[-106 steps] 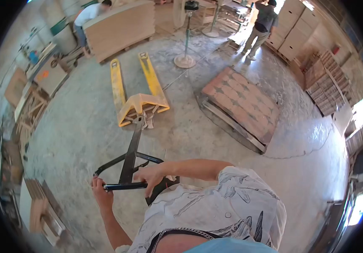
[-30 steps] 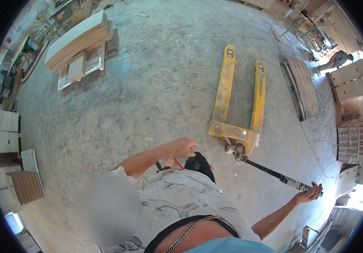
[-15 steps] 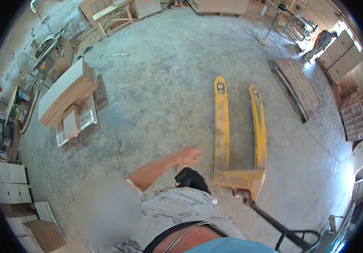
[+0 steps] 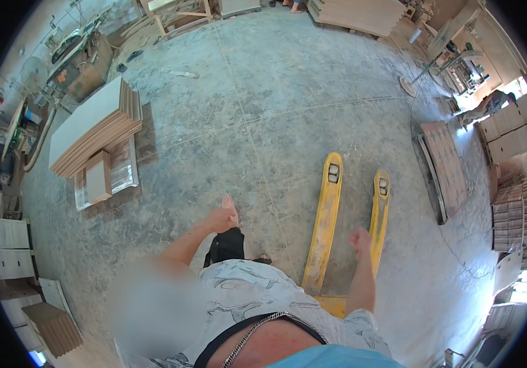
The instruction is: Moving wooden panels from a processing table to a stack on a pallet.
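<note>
My left hand (image 4: 222, 219) hangs in front of me above my bare foot (image 4: 227, 201), with its fingers curled under and mostly hidden; no object shows in it. Out to the right, my right hand (image 4: 360, 238) is loosely closed and a little blurred, with nothing visible in it. It appears between the two forks of a yellow pallet jack (image 4: 323, 227), nearest the right fork (image 4: 381, 202). My right forearm covers part of that fork. The jack's forks lie low along the floor, pointing away from me, and its handle is out of sight.
Left, several flat boards (image 4: 95, 126) are stacked on a low pallet (image 4: 130, 162). Another low stack (image 4: 444, 165) lies to the right, near a pedestal fan (image 4: 408, 86). A person (image 4: 489, 107) bends beside boxes at far right. White cabinets (image 4: 7, 248) stand at left.
My view has shifted forward and right along the jack, whose handle has left the picture. My right arm has come into view over the forks. The left hand has moved left.
</note>
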`<move>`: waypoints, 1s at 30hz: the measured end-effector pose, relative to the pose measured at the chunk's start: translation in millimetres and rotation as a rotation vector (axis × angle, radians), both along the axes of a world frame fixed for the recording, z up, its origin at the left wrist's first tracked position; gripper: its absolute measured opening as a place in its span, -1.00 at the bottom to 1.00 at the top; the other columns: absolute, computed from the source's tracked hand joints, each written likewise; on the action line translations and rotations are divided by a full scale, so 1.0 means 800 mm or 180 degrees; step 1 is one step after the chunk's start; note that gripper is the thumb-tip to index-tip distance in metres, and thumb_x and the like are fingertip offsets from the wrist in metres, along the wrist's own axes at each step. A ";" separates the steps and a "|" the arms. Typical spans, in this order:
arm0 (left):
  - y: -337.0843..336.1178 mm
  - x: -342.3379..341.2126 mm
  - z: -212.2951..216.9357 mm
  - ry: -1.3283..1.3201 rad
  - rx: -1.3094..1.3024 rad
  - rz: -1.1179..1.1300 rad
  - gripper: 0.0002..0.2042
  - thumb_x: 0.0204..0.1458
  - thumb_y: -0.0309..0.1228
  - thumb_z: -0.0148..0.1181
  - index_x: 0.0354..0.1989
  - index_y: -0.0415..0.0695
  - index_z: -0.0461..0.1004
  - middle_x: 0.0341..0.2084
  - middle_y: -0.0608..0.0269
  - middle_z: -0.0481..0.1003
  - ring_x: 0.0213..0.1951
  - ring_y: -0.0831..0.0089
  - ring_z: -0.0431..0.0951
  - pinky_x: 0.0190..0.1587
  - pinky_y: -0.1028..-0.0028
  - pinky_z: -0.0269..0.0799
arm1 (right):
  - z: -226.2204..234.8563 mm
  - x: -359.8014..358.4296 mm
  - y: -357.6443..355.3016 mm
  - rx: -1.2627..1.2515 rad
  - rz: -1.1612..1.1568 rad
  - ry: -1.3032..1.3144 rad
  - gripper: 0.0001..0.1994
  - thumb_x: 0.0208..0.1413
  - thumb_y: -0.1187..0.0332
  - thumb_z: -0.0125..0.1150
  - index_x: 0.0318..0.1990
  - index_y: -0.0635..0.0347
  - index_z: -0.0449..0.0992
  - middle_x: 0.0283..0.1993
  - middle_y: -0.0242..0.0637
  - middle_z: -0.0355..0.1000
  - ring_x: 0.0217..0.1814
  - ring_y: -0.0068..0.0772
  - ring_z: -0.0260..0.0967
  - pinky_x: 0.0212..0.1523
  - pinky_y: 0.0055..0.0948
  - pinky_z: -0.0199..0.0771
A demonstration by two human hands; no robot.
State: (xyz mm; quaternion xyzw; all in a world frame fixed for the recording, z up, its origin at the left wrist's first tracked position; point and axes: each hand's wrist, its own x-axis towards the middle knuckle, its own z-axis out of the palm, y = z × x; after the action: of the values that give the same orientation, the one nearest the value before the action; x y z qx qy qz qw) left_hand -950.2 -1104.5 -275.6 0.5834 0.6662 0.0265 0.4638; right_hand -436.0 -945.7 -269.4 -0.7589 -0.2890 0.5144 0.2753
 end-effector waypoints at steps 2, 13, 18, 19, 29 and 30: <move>0.059 -0.062 -0.016 -0.0320 -0.0108 0.0182 -0.58 -0.11 -0.16 0.14 -0.13 -0.18 0.44 -0.23 0.00 0.49 -0.17 0.12 0.48 -0.12 0.24 0.39 | 0.012 -0.063 0.087 0.0203 -0.0147 -0.0040 -0.85 0.05 0.29 0.02 -0.40 0.16 0.41 -0.57 -0.34 0.34 -0.56 -0.51 0.35 -0.60 -0.53 0.39; 0.358 -0.470 -0.100 0.0481 -0.0184 0.0182 -0.60 -0.14 -0.15 0.12 -0.23 -0.22 0.49 -0.22 -0.05 0.47 -0.12 0.08 0.44 -0.08 0.22 0.36 | -0.019 -0.517 0.214 -0.0862 0.3916 -0.1009 -0.80 -0.04 0.38 0.04 -0.28 0.29 0.46 -0.32 -0.16 0.41 -0.33 -0.32 0.39 -0.33 -0.27 0.44; 0.585 -0.585 -0.080 0.0445 0.0168 0.0237 -0.70 -0.15 -0.27 0.08 -0.33 -0.24 0.49 -0.34 -0.05 0.49 -0.21 0.04 0.47 -0.16 0.19 0.38 | -0.096 -0.637 0.392 -0.1040 0.4427 -0.0612 -0.82 -0.03 0.37 0.03 -0.32 0.29 0.45 -0.36 -0.17 0.40 -0.37 -0.31 0.37 -0.36 -0.28 0.44; 0.631 -0.609 -0.081 0.0406 0.0188 0.0197 -0.70 -0.15 -0.28 0.08 -0.29 -0.22 0.47 -0.36 -0.05 0.49 -0.23 0.03 0.47 -0.18 0.18 0.37 | -0.114 -0.661 0.431 -0.1043 0.4390 -0.0527 -0.82 -0.03 0.37 0.03 -0.33 0.29 0.45 -0.37 -0.18 0.39 -0.37 -0.30 0.37 -0.37 -0.28 0.44; 0.779 -0.837 -0.298 0.0313 -0.0701 0.1029 -0.60 -0.12 -0.06 -0.07 -0.69 -0.12 0.49 -0.67 0.11 0.49 -0.62 0.26 0.49 -0.45 0.21 0.38 | -0.180 -0.891 1.003 -0.1489 0.0908 0.0320 -0.87 0.02 0.38 0.01 -0.46 0.24 0.40 -0.54 -0.24 0.30 -0.53 -0.34 0.31 -0.50 -0.35 0.42; 0.830 -0.855 -0.272 0.0158 -0.1249 0.1281 -0.65 -0.14 -0.09 -0.01 -0.73 -0.08 0.49 -0.73 0.19 0.48 -0.67 0.32 0.48 -0.51 0.32 0.41 | -0.178 -0.900 1.071 -0.1229 0.0885 0.0358 -0.88 0.03 0.38 0.03 -0.43 0.23 0.39 -0.53 -0.26 0.31 -0.53 -0.35 0.32 -0.49 -0.38 0.46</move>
State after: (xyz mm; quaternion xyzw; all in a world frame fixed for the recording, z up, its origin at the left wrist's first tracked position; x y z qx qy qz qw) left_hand -1634.1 -440.5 -493.4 0.3390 0.7721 -0.0257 0.5369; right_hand -1156.1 -88.7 -411.5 -0.7206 -0.2712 0.6345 0.0674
